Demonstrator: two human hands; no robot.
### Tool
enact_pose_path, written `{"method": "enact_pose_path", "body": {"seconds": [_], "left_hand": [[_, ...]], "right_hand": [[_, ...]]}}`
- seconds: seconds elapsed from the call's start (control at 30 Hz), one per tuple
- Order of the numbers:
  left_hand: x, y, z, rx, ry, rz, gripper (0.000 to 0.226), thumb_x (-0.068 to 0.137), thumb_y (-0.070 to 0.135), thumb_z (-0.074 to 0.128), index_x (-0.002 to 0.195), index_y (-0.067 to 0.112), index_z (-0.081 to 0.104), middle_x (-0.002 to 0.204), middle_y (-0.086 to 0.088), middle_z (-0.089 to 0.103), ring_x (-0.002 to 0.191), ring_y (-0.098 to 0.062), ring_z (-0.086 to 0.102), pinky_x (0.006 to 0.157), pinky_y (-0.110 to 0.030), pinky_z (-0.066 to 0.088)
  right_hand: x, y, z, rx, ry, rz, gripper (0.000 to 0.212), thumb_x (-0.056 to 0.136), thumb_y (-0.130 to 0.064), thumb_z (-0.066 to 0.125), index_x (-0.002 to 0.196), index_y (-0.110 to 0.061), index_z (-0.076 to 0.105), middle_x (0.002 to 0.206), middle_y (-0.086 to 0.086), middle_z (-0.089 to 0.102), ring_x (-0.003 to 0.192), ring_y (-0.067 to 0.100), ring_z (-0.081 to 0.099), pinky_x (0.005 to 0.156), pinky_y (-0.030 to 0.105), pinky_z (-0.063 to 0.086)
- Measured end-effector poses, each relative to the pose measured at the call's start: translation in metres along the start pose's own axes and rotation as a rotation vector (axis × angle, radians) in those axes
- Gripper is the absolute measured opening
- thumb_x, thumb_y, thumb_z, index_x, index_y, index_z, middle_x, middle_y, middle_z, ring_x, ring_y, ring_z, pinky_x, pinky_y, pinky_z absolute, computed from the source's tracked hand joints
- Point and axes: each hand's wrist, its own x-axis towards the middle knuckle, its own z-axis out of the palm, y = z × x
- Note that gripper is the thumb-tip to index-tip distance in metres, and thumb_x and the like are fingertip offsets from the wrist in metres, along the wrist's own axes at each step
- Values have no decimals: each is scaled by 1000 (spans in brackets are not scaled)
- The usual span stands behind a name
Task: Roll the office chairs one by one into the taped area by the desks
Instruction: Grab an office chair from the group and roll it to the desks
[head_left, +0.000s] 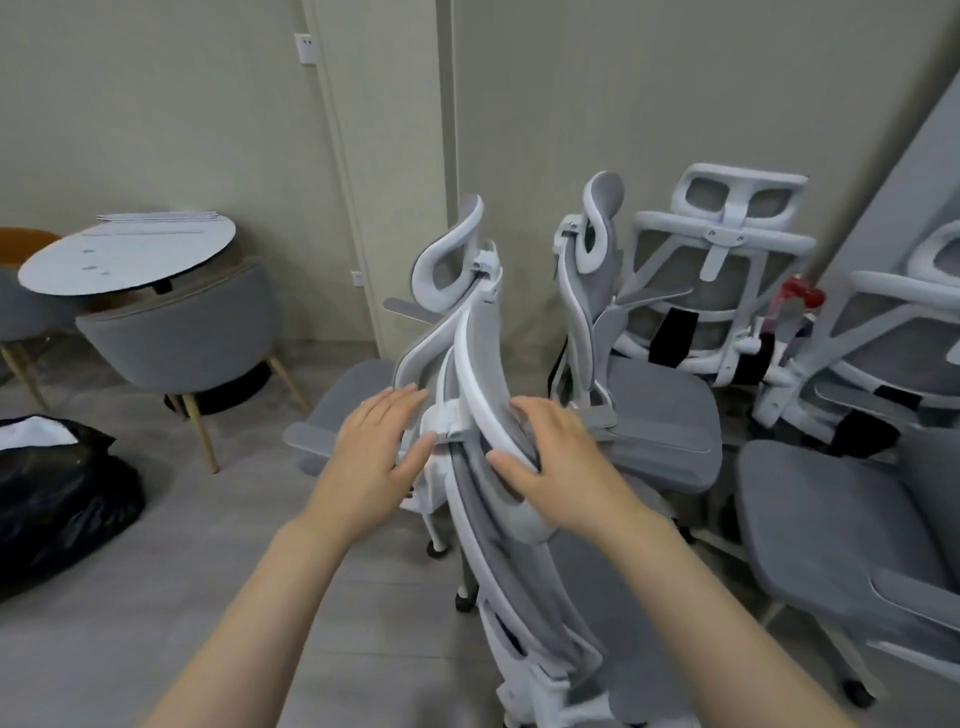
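A white-framed office chair (475, 332) with grey mesh stands edge-on in front of me, its back towards me and its seat (348, 405) facing away. My left hand (379, 457) lies with straight fingers against the left side of the backrest. On the right side, my right hand (550, 467) touches the curved white frame with its fingers extended. Several more chairs of the same kind crowd together to the right, one (592, 291) just behind it and another (722, 280) against the wall. No taped area is in view.
A round white table (130, 254) with grey tub chairs (182, 332) under it stands at the left. A black bag (62, 493) lies on the grey floor at the lower left. A grey seat (831, 519) sits close at the right. Walls close off the back.
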Motion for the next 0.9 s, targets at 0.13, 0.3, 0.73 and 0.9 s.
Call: {"method": "enact_pose_path", "body": {"seconds": [0.13,0.3,0.73,0.9], "left_hand": [[77,-6,15,-87,-54,141,58,95,57,32,144,27,40,153,9,35,142,-7,25,118,-36,21],[146,-10,44,-267,-107,346,49,98,47,27,128,27,59,145,8,46,144,-11,25,118,-42,20],[150,-11,68,-521,76,602,44,89,17,29,64,10,65,71,-3,61,82,-21,52,106,-50,31],[118,-3,48,-379,37,897,41,88,19,32,66,9,65,66,0,56,66,-19,49,71,-29,34]], "right_hand": [[18,9,-1,92,-142,11,72,86,-58,58,145,-35,25,145,-18,33,130,4,35,100,22,33],[13,18,-3,213,-141,79,72,88,-52,62,148,-40,26,151,-25,28,135,-8,27,109,15,25],[-39,-32,52,396,511,490,25,86,-41,68,110,-35,64,107,-21,64,104,0,59,86,16,44],[-74,-55,77,303,749,565,28,81,-55,58,90,-29,54,93,-16,54,94,4,55,78,17,42]]}}
